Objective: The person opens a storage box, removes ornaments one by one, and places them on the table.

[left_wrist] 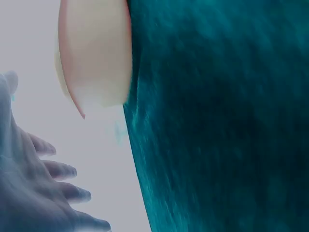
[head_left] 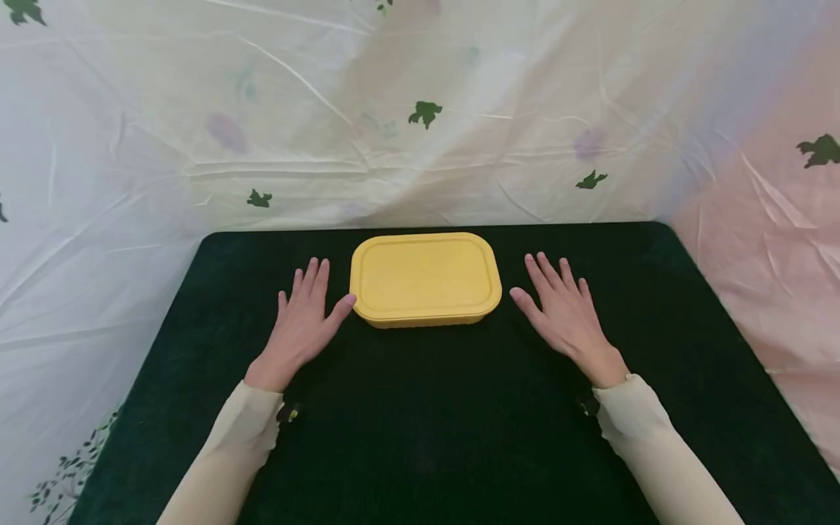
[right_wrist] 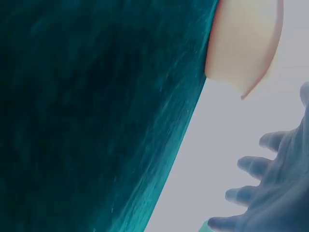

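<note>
A yellow rectangular lidded container [head_left: 426, 277] with rounded corners rests near the far edge of the dark green table. To its left, my left hand [head_left: 302, 317] is spread with the palm down, and the thumb tip overlaps the container's left front corner in the head view. On the other side my right hand [head_left: 564, 310] is spread too, its thumb a small gap away from the container. Both hands hold nothing. In the left wrist view the container [left_wrist: 96, 48] looks pale above the fingers; the right wrist view also has the container [right_wrist: 244, 43] at its top.
Dark green cloth covers the table [head_left: 426, 423], whose corners are rounded. Behind and beside it hangs a pale curtain [head_left: 315, 131] with green leaf shapes. Small dark devices sit under the cuffs of both light sleeves [head_left: 230, 445].
</note>
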Available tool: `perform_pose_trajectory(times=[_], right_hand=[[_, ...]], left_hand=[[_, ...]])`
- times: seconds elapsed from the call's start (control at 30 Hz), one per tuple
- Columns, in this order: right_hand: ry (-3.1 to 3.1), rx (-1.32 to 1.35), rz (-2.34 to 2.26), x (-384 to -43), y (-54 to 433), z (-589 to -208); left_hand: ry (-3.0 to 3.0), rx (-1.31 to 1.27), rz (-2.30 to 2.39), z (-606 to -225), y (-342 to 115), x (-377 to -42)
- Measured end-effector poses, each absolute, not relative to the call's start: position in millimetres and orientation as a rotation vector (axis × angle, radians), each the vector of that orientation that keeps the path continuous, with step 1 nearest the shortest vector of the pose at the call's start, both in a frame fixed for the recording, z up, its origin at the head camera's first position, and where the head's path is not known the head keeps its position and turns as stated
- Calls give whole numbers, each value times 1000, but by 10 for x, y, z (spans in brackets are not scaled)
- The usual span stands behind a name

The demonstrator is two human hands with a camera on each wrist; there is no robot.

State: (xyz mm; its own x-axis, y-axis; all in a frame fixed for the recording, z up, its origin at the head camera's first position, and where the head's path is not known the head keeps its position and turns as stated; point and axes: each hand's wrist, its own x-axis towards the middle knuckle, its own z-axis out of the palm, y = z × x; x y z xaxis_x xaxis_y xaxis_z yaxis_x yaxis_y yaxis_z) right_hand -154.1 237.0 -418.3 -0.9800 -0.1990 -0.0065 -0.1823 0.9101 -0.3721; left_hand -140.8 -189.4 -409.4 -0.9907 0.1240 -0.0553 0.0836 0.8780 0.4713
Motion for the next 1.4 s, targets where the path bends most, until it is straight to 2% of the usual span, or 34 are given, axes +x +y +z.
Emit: perform_pose_trajectory(times=[0.63,0.93,1.4], right_hand=[[2956,-317,-769,-1591,2163,-4188],[2862,-316,-1046,-1628,2088,-4203],[2839,-286,-1144,-1705,2062,-4269]], left_hand=[[2907,134,1025,-4080,-1615,-1456],[2890,50,1222,-4151,-1567,-1504],[2856,40,1332,-4218,-1553,-1569]])
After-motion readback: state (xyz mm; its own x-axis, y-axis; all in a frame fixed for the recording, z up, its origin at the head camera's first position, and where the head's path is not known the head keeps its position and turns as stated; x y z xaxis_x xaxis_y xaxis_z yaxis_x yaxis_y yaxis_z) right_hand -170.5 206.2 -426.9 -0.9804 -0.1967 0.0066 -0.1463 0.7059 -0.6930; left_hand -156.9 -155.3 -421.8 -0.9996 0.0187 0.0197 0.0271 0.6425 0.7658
